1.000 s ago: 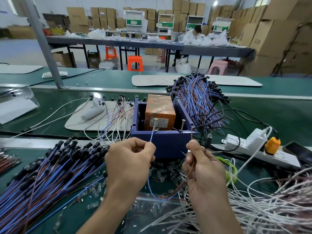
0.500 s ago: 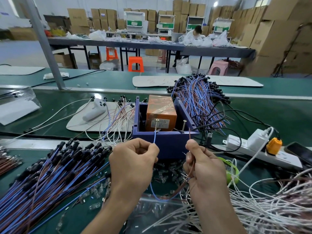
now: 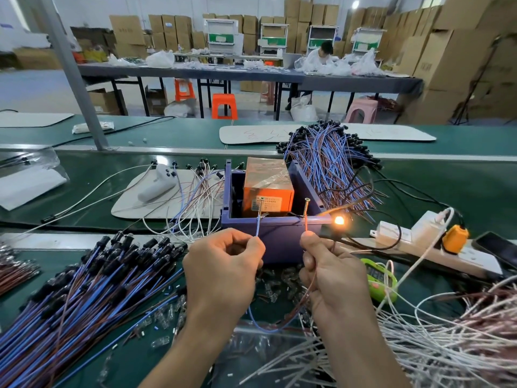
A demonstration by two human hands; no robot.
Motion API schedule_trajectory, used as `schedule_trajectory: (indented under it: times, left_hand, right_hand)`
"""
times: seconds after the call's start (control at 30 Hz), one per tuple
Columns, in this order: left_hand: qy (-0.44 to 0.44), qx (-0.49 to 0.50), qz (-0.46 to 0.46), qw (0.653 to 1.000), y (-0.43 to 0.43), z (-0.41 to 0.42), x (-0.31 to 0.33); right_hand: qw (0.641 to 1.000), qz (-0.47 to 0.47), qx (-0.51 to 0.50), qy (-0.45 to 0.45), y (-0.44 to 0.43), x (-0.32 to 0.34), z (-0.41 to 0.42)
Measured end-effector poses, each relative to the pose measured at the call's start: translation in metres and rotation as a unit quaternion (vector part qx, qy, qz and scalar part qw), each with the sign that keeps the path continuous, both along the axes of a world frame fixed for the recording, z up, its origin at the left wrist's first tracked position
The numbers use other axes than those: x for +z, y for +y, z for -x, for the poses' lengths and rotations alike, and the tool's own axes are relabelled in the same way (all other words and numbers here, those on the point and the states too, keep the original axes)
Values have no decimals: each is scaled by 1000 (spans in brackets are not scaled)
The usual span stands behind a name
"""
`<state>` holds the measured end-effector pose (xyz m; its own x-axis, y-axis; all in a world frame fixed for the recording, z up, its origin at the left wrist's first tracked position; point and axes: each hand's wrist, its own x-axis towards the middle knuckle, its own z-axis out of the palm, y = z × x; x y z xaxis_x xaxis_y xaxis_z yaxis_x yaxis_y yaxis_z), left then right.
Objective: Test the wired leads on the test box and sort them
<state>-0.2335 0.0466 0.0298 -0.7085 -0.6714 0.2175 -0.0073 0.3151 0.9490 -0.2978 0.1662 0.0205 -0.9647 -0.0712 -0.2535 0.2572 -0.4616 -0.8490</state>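
The purple test box [image 3: 279,233] stands mid-bench with an orange unit [image 3: 267,189] inside and two upright screws on its front rim. My left hand [image 3: 223,273] pinches the blue lead [image 3: 258,228], whose tip touches the left screw [image 3: 261,205]. My right hand [image 3: 333,278] pinches the brown lead [image 3: 306,224] against the right screw [image 3: 307,207]. Both leads loop down between my hands. A small bulb [image 3: 339,220] glows orange just right of the box.
A big pile of blue and brown leads [image 3: 84,298] lies at my left, another bundle [image 3: 330,163] behind the box. White wires [image 3: 433,345] spread at right. A power strip [image 3: 425,242], a green meter [image 3: 380,278] and a phone [image 3: 500,250] sit right of the box.
Both hands have raised the lead ends onto the two screws, and the bulb beside the box has lit up orange.
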Motion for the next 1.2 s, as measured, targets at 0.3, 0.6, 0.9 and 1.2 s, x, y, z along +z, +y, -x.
schedule_trajectory:
  times: [0.3, 0.6, 0.9, 1.2]
  left_hand:
    - [-37, 69, 61, 995, -4, -4, 5]
    - [-104, -181, 15, 978, -31, -4, 15]
    - [-35, -267, -240, 933, -23, -6, 20]
    - [-38, -37, -267, 962, -61, -33, 4]
  right_hand:
    - [1000, 16, -9, 16, 8, 1, -8]
    - [973, -164, 119, 110, 1, 7, -19]
    - [972, -111, 154, 137, 3, 19, -36]
    - [996, 83, 11, 20, 50, 19, -35]
